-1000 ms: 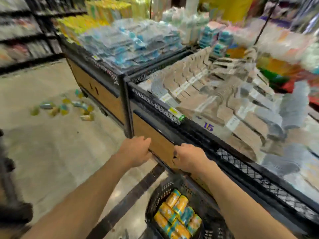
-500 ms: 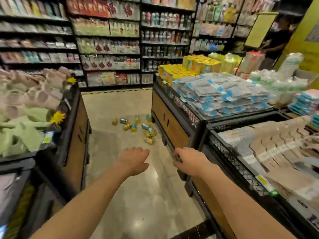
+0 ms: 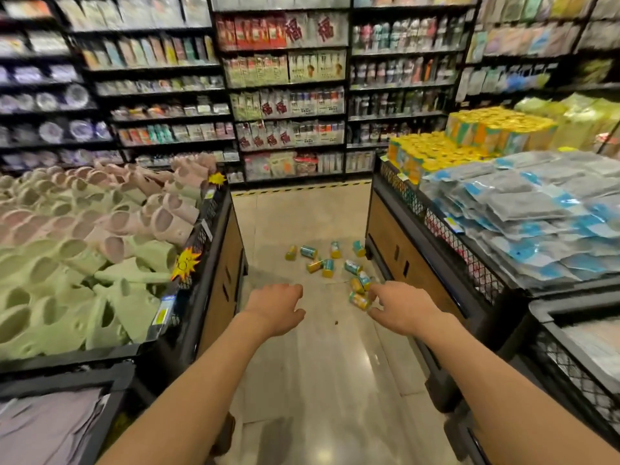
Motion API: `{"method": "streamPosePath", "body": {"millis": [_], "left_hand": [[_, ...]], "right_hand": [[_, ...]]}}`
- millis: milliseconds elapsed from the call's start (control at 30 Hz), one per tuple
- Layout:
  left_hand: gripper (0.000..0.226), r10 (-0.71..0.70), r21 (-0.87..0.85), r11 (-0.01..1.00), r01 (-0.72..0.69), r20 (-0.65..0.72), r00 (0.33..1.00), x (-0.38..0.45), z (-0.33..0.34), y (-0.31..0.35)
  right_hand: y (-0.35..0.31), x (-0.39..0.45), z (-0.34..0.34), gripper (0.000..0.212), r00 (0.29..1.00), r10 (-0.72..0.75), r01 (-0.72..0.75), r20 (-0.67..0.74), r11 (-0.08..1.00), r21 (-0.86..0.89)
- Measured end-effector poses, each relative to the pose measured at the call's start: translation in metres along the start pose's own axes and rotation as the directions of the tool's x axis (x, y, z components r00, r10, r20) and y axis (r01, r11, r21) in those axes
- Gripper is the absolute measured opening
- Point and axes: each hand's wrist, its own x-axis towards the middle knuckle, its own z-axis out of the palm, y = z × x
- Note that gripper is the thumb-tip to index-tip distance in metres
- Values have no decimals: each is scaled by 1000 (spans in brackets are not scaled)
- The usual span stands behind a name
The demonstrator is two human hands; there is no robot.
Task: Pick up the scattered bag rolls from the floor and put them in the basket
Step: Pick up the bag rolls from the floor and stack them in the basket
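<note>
Head cam looks down a shop aisle between display bins [image 3: 214,263], with bag rolls [image 3: 327,267] scattered on the floor [image 3: 312,380] ahead. Left hand [image 3: 275,308] and right hand [image 3: 401,308] both reach forward, relaxed and holding nothing. Looks like the approach step; basket's not in view, so next up is walking closer and crouching to grab one.

Rolls [image 3: 327,263] (floor [image 3: 302,216]) between bins [image 3: 221,263]

Right hand [image 3: 399,305] partly covers a bag roll [image 3: 358,301]; shelf labels [image 3: 288,105] seemingly unreadable.
</note>
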Motion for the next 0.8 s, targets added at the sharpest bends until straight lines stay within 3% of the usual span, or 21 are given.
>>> {"method": "streamPosePath", "body": {"millis": [233,433,800], "left_hand": [[43,-101,-41,994,102,29,994,118,-8,-26],[40,-190,-29,981,191,34,981,201,-20,-50],[41,-165,-7,986,165,-21,986,399,-55,-126]], "right_hand": [[45,143,3,35,995,-70,69,70,997,18],[62,259,-30,36,984,-180,180,1,983,40],[66,467,-48,34,978,-210,209,13,975,74]]}}
